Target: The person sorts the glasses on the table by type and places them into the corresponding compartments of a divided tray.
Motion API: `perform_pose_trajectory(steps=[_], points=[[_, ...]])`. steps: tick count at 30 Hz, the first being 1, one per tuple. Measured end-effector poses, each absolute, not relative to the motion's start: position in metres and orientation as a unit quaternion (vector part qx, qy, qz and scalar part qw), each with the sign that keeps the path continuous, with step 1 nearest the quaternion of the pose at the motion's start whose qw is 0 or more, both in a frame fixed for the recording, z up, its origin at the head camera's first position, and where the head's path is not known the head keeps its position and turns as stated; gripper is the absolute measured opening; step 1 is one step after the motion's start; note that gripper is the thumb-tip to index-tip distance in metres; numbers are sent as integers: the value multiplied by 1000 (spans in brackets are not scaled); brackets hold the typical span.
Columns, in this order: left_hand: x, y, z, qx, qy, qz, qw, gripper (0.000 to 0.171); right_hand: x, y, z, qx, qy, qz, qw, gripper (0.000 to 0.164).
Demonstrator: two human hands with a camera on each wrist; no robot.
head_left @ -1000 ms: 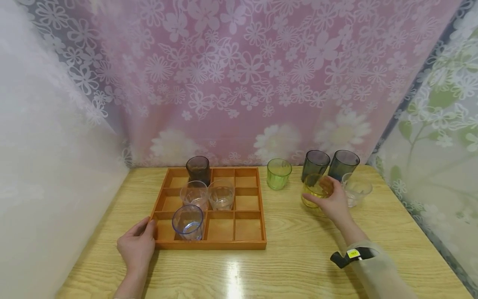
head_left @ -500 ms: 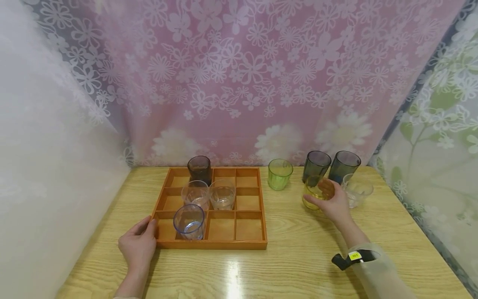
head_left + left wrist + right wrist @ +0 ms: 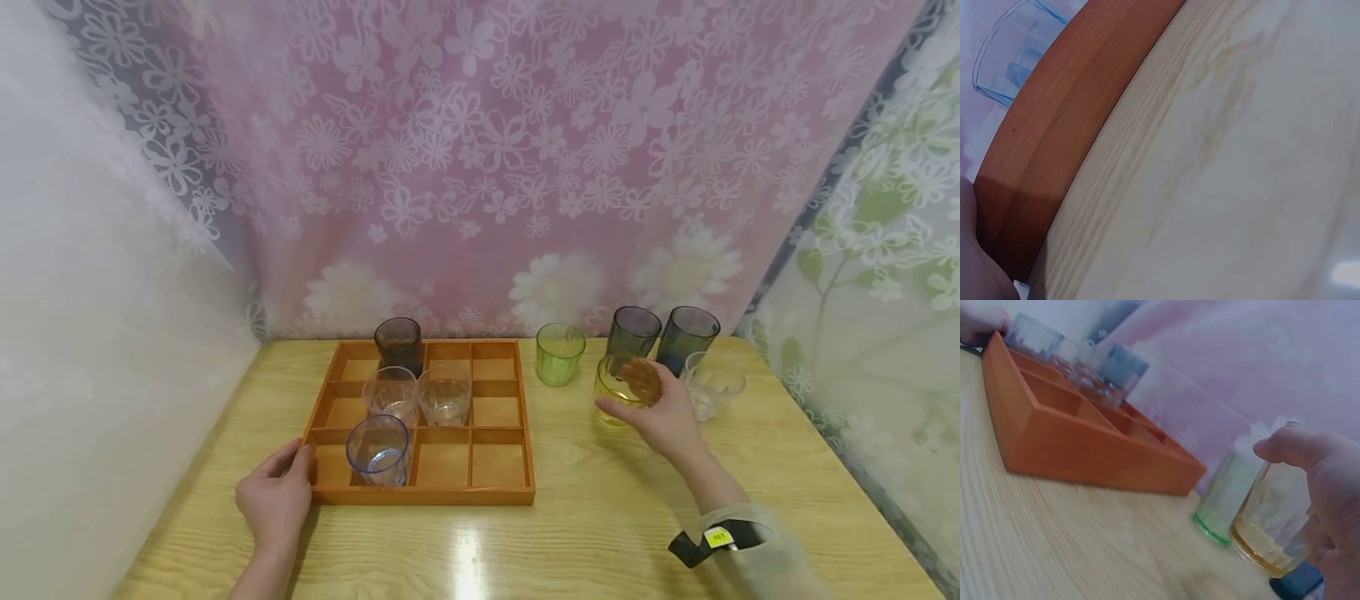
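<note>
My right hand [image 3: 663, 421] grips a yellow glass [image 3: 611, 387] around its side, thumb at the near side; in the right wrist view the yellow glass [image 3: 1266, 531] leans a little in the grasp. On the left, my left hand [image 3: 276, 492] holds the front left corner of a wooden compartment tray [image 3: 420, 496]. Standing in the tray are a dark glass [image 3: 399, 346] in the back row, a faintly pink clear glass [image 3: 390, 392] and a clear glass [image 3: 445, 396] in the middle row, and a blue-rimmed glass [image 3: 378, 450] in front.
A green glass [image 3: 559, 354] stands between the tray and the yellow glass. Two tall dark glasses [image 3: 632, 333] are behind my right hand, and a clear glass [image 3: 716, 383] is just right of it. A floral curtain [image 3: 480, 208] hangs at the table's back edge.
The yellow glass has shifted slightly left with my right hand, away from the clear glass beside it. My left hand stays at the tray corner.
</note>
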State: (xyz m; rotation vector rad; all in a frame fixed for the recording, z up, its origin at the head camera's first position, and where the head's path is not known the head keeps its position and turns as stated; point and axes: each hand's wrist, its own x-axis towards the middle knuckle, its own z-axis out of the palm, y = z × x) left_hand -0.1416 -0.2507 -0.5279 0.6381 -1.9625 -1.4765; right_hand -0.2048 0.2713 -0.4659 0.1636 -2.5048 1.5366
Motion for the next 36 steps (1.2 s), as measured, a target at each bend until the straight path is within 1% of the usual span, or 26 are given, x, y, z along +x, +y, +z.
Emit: perform_pose_trajectory(steps=[4, 7, 11, 18, 28, 36], points=[[-142, -253, -529, 247, -743, -549, 292, 24, -202, 257, -456, 86, -840, 528, 94, 87], [-142, -254, -530, 248, -743, -550, 289, 25, -200, 247, -450, 108, -831, 538, 92, 82], [-140, -253, -529, 245, -741, -554, 290, 25, -195, 233, -444, 136, -818, 551, 92, 80], [-138, -252, -528, 243, -735, -561, 294, 23, -188, 208, -436, 164, -808, 561, 70, 84], [-141, -250, -527, 242, -734, -563, 293, 24, -186, 177, -439, 198, -791, 578, 49, 81], [-141, -249, -526, 238, -727, -567, 305, 22, -180, 152, -437, 214, -774, 595, 37, 80]])
